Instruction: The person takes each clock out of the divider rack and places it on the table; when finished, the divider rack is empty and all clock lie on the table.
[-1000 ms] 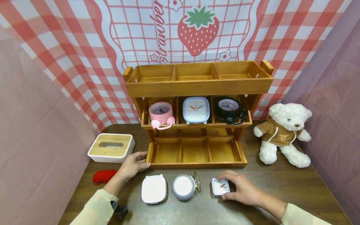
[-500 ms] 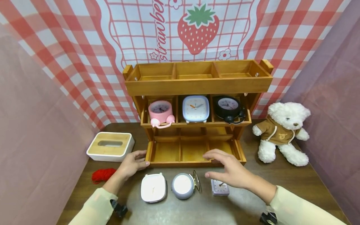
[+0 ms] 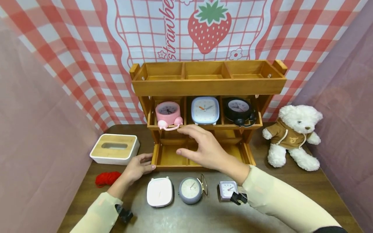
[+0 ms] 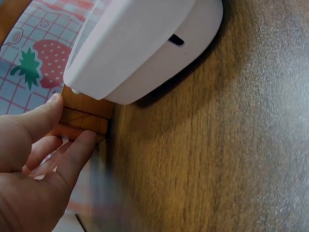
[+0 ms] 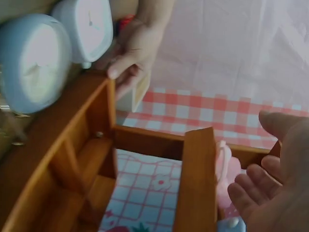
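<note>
Your left hand [image 3: 136,169] is pinching the wooden shelf [image 3: 208,87] at its low left corner; your right hand [image 3: 208,149] is hovering near the pink clock [image 3: 168,114], grip spread.

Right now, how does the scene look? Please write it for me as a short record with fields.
left hand: holds the near left corner of the wooden rack
right hand: holds nothing, near the pink clock
middle tier: pink clock, blue-rimmed clock, black clock
front row: white clock, gray clock, lilac clock
left: tissue box, red yarn
right: teddy bear
</note>
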The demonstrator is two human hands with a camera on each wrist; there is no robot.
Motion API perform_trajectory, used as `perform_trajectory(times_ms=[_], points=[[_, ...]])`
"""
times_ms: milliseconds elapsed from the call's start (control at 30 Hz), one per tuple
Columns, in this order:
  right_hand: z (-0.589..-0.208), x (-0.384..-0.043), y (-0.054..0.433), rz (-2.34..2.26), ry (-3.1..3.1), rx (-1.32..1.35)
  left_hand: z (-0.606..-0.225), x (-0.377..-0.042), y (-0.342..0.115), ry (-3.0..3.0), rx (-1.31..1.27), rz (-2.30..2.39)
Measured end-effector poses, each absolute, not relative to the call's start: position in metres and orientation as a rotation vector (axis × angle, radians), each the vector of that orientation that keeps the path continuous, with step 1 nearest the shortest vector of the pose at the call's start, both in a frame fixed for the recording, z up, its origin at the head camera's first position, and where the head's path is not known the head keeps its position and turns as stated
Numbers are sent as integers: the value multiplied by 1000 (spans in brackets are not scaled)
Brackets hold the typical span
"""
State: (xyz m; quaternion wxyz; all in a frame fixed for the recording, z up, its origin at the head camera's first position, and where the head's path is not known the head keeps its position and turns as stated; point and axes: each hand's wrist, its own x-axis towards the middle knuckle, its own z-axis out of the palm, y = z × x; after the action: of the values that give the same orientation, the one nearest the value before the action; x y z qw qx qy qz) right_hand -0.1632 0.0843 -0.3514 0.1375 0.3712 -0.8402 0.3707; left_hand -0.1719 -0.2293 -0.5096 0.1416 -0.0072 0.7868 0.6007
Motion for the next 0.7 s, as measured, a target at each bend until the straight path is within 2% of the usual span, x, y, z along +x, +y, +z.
perform_trajectory(times_ms=[333,700], points=[[-332,-184,43,1005,-2487,882,-511,-173,-230,2245,-8,1759],[-326,-194,27,981,-2624,751,-510,-171,-230,2250,-1,1770]])
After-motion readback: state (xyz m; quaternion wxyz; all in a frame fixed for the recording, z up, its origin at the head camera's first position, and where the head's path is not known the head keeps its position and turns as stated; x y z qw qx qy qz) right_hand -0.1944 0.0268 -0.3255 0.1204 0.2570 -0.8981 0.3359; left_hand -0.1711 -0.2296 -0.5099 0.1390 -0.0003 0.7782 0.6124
